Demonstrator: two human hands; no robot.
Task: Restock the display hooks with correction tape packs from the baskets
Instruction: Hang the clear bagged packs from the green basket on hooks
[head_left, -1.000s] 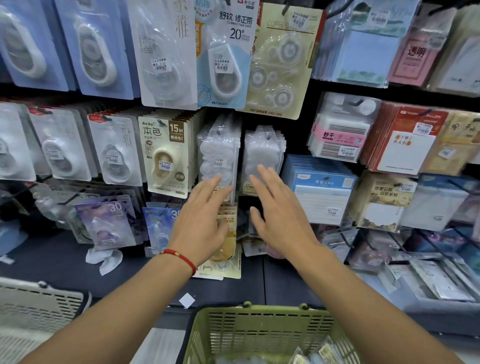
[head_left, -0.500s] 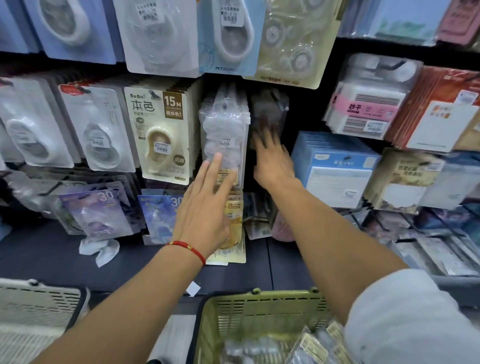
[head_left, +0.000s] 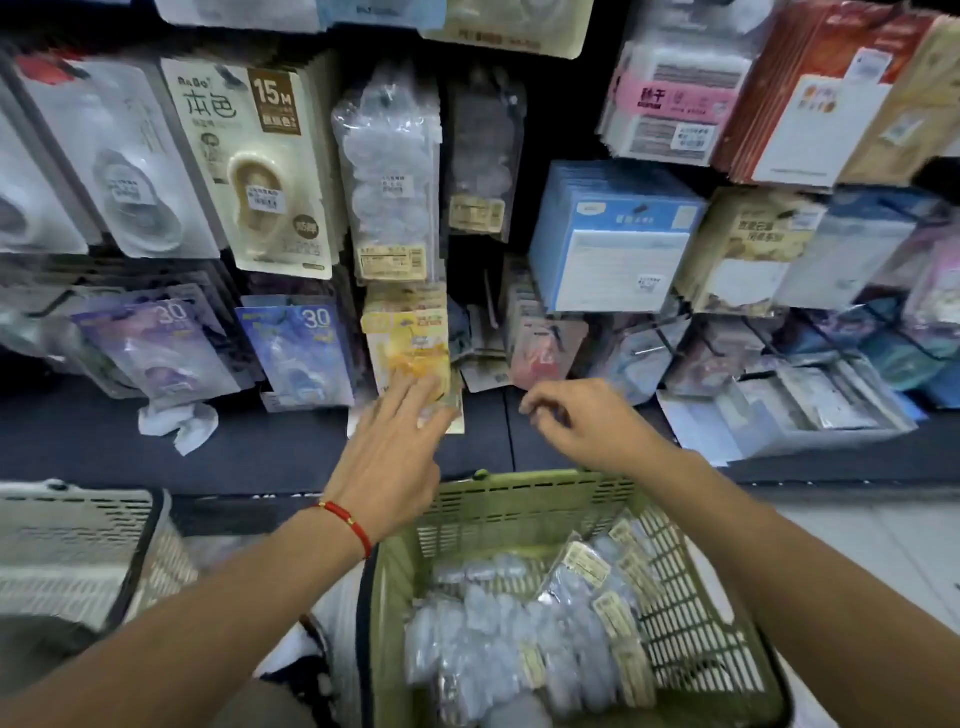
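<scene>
Shop shelving fills the background, hooks crowded with carded stationery above a dark shelf (head_left: 249, 457), and a green basket (head_left: 691, 618) sits below its front edge, directly under both forearms. Clear correction tape packs (head_left: 519, 623) lie heaped in that basket, long axes mostly running from the near left toward the far right wall, so they lie below and behind both hands. My judgement is that the right hand (head_left: 592, 426), poised just over the basket's far rim, is the nearer one for the next pick; its fingers are loosely curled and grasp nothing. The left hand (head_left: 395, 452) reaches forward with straight fingers touching the yellow carded pack (head_left: 410, 343) hanging low over the shelf, gripping nothing. Compared with half a second ago, both hands have dropped from the clear packs on the middle hooks (head_left: 389, 171), the right one drawn back furthest, and the view has tilted down to show more of the basket.
</scene>
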